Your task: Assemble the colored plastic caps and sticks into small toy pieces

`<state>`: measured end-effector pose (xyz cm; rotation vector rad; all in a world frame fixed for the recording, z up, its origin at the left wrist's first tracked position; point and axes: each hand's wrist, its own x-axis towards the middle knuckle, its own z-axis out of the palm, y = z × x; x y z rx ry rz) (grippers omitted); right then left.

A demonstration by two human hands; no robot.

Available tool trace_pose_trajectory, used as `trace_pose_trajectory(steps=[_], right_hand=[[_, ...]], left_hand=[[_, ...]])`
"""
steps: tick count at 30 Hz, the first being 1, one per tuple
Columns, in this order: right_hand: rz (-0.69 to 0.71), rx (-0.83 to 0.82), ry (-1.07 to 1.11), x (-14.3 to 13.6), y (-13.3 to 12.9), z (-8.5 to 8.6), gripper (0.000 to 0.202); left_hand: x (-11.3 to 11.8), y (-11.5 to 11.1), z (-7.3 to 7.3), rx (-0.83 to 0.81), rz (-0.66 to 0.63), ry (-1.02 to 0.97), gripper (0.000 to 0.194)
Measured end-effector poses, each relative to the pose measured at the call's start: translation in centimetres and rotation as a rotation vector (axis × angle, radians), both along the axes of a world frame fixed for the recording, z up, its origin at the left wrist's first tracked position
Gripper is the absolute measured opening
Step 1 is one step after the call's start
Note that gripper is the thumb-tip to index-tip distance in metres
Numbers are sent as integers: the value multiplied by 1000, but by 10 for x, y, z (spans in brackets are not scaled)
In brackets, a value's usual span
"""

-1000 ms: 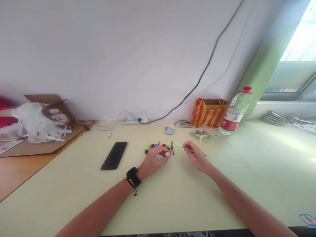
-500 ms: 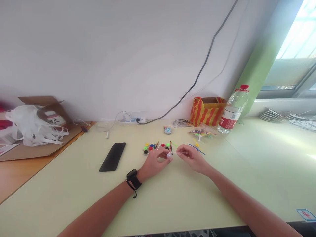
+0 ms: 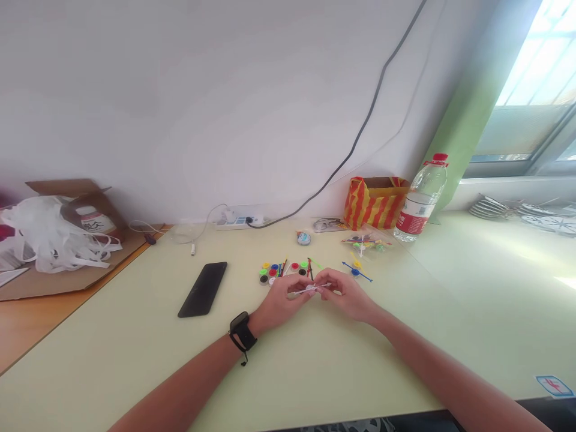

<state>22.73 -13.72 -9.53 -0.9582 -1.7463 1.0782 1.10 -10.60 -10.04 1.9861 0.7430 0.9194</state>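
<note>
My left hand [image 3: 287,296], with a black watch [image 3: 243,331] on its wrist, pinches a small white round piece [image 3: 310,288]. Fingertips of my right hand [image 3: 344,294] meet it from the other side, closed on a thin white pointer [image 3: 323,285] that lies across the round piece. Just behind my left hand are several coloured discs [image 3: 266,272] and thin coloured sticks [image 3: 282,267]. Right of my right hand lies a blue pointer with a blue disc [image 3: 355,272], with a yellow piece [image 3: 357,263] behind it.
A black phone [image 3: 203,289] lies to the left. Along the wall are a power strip [image 3: 238,223], a small round tin [image 3: 303,239], a plastic bag of pieces [image 3: 366,242], a striped bag [image 3: 375,204] and a bottle [image 3: 418,201]. A cardboard box [image 3: 58,281] holds white strips.
My right hand has moved left, so both hands' fingertips now meet. The white pointer now crosses the round piece instead of sticking out to its right. The view has shifted slightly.
</note>
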Motion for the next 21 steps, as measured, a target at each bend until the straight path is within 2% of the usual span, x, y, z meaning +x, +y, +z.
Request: trace_pose_trajectory(steps=[11, 21], right_hand=[[-47, 69, -132, 2, 1, -6, 19], [-58, 82, -216, 3, 0, -2, 18]], left_hand=[[-1, -1, -2, -25, 20, 4, 23], [-1, -2, 0, -8, 11, 38, 19]])
